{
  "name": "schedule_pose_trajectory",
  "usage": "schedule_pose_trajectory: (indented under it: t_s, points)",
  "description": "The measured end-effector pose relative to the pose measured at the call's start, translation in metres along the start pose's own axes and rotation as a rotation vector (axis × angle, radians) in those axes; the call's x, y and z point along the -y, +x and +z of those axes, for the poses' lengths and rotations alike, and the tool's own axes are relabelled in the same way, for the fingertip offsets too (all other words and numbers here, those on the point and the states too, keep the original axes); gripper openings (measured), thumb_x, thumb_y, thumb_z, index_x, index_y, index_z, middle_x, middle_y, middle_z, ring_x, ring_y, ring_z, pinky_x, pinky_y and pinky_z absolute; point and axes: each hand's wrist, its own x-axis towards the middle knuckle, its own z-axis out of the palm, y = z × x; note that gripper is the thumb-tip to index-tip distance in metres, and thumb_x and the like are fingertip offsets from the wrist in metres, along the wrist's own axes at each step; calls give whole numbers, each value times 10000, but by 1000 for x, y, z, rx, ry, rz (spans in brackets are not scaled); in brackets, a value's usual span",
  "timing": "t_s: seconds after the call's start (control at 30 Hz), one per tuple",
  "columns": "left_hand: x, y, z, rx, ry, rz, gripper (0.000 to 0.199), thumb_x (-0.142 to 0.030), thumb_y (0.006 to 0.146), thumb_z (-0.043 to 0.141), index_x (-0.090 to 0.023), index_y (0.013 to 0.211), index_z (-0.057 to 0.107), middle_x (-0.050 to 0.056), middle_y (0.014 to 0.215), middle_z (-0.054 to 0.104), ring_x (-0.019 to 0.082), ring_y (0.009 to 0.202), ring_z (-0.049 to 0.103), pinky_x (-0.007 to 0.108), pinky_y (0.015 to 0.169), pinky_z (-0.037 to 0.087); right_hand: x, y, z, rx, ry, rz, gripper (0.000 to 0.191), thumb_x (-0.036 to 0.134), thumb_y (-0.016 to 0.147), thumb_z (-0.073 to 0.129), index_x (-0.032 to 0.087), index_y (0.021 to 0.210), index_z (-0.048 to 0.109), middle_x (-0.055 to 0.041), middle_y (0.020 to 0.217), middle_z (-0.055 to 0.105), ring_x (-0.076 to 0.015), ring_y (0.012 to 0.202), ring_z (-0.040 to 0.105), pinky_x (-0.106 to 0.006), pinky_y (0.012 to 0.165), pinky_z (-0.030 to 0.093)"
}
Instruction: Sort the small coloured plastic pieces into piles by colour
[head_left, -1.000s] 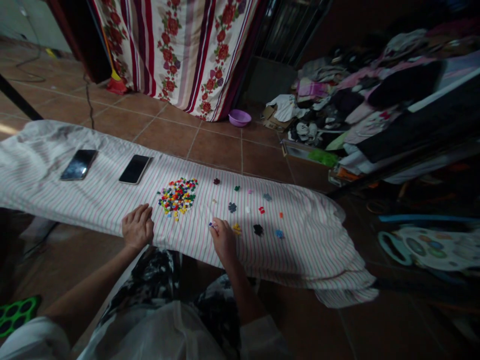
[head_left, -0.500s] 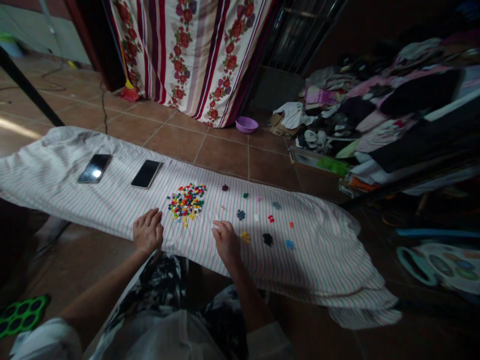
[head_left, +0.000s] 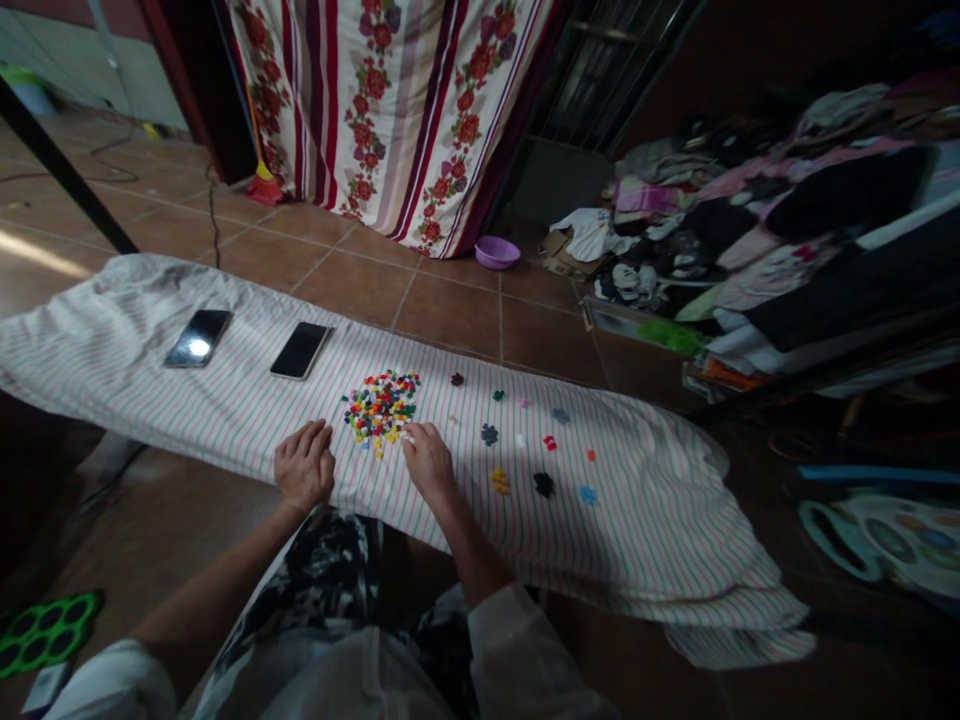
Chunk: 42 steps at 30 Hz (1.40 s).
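A mixed pile of tiny coloured building bricks (head_left: 381, 405) lies on a striped cloth (head_left: 637, 540). At the pile's lower right edge is my right hand (head_left: 430, 462), its thumb and index finger drawn together; anything between the fingertips is too small to make out. My left hand (head_left: 304, 468) rests palm down on the cloth, left of the pile, fingers laid out and holding nothing. To the right, small groups sorted by colour are spread apart, among them yellow bricks (head_left: 499, 481), black bricks (head_left: 544, 484), dark grey bricks (head_left: 489, 434) and blue bricks (head_left: 588, 495).
Two phones, one with a bright reflection (head_left: 198, 338) and one dark (head_left: 301, 350), lie left of the pile. Beyond the cloth are a purple basin (head_left: 497, 253), a floral curtain (head_left: 405, 110) and heaped clothes (head_left: 750, 200). A green plastic frame (head_left: 51, 632) is at lower left.
My right hand has moved left, from near the yellow bricks to the edge of the mixed pile. My left hand stays in place on the cloth. The view has shifted slightly.
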Motion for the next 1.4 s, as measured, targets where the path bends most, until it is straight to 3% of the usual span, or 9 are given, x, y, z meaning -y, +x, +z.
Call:
schedule_pose_trajectory:
  t_s: [0.6, 1.0, 1.17, 1.23, 1.4]
  points:
    - [3, -2, 2, 11, -57, -10, 378, -236, 831, 484, -221, 1162, 664, 104, 1245, 678, 282, 1195, 580, 443, 970, 362, 7, 3, -1, 6, -61, 37, 99, 180, 909, 572, 241, 965, 627, -44, 1000, 658, -185, 960, 615, -273, 809, 456]
    - [-5, 3, -5, 25, -14, -12, 333, -225, 834, 471, -220, 1109, 658, 92, 1210, 686, 265, 1146, 587, 418, 932, 372, 7, -3, -9, 19, -17, 20, 201, 85, 882, 488, 217, 963, 617, -43, 1005, 667, -176, 999, 605, -271, 858, 462]
    - [-7, 19, -4, 53, 42, -137, 262, -251, 826, 464, -220, 966, 683, 82, 1080, 714, 265, 976, 604, 421, 845, 421, 10, -3, -10, 61, -32, 49, 235, 92, 879, 488, 220, 1013, 633, -46, 1048, 664, -178, 1019, 598, -275, 865, 460]
    - [-3, 30, -3, 106, 42, -127, 247, -267, 828, 457, -213, 895, 689, 86, 1028, 715, 259, 945, 602, 411, 832, 452, 11, -3, -12, 84, -40, 71, 251, 110, 885, 492, 222, 1058, 635, -47, 1073, 662, -179, 1039, 594, -278, 873, 458]
    - [11, 49, -2, 159, 3, 11, 267, -265, 836, 436, -182, 950, 662, 115, 1131, 676, 273, 1187, 547, 432, 1011, 442, 10, -5, -19, 127, -19, 56, 317, 134, 912, 474, 231, 1168, 633, -48, 1137, 656, -174, 1104, 575, -274, 927, 443]
